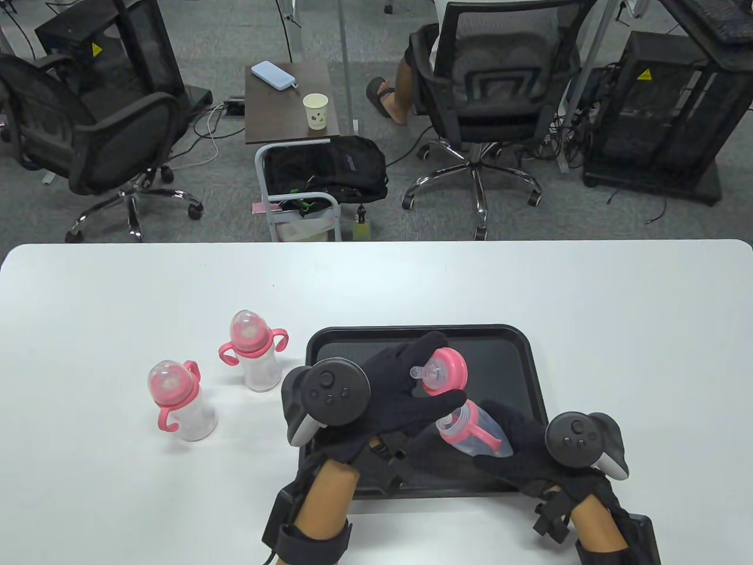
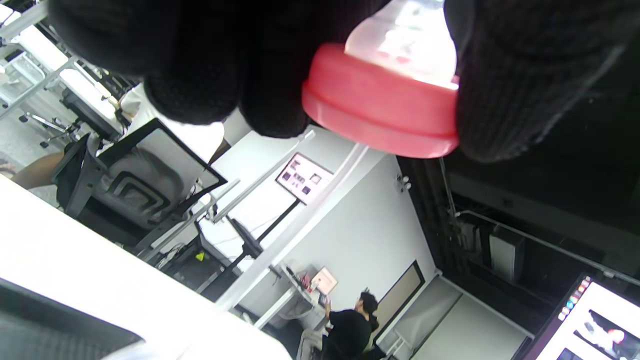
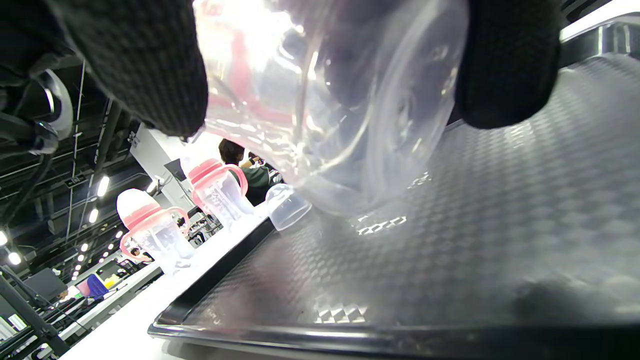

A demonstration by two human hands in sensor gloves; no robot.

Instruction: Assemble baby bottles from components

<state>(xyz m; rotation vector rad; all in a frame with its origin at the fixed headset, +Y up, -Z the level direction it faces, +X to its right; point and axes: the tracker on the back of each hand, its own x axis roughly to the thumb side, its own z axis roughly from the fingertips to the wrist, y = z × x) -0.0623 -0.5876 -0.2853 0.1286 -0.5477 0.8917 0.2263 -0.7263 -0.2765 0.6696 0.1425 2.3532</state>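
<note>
My left hand [image 1: 412, 382] grips a pink screw ring with a clear teat [image 1: 444, 372] above the black tray [image 1: 517, 353]; the ring shows close up in the left wrist view [image 2: 380, 107], with a clear straw [image 2: 295, 225] hanging from it. My right hand [image 1: 517, 450] holds a clear bottle body with a pink handle collar [image 1: 470, 432], tilted, its mouth toward the ring. The body fills the right wrist view [image 3: 330, 110]. Ring and bottle are close but apart.
Two assembled bottles with pink handles and clear caps stand on the white table left of the tray [image 1: 176, 400] [image 1: 254, 356]; they also show in the right wrist view [image 3: 150, 225] [image 3: 220, 187]. A loose clear cap [image 3: 287, 205] lies on the tray.
</note>
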